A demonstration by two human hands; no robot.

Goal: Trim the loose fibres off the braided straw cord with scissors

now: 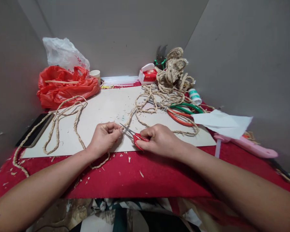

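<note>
My left hand (106,138) pinches a braided straw rope (76,124) between thumb and fingers, above the front of a white board (106,111). The rope loops away to the left across the board and hangs below my wrist. In my right hand (157,138) is a pair of small red-handled scissors (138,141). Their metal blades point left and look parted, with the tips close to my left fingertips and the rope there. Whether the blades touch the rope I cannot tell. More braided rope (151,93) runs behind the scissors.
A bundle of rope (174,72) stands at the back right. Pliers with green and orange handles (183,120) lie before it. A pink glue gun (253,146) and white paper (222,124) are right. Left are a red plastic bag (65,90) and a phone (36,132).
</note>
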